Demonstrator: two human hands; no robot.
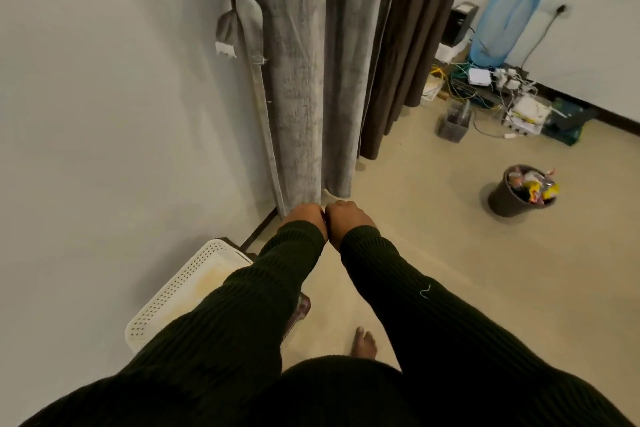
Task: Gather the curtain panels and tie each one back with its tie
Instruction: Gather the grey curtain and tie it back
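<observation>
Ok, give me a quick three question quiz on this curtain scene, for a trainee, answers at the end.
1. True or false: the grey tie is already wrapped round the grey curtain panel.
2. Which stands on the floor at the right: A a full waste bin, B a ladder, C a chair?
3. Fill in: the left hand and right hand meet just in front of the grey panel's ____ edge.

Key: 1 false, it hangs loose by the wall. 2 A. 3 bottom.
</observation>
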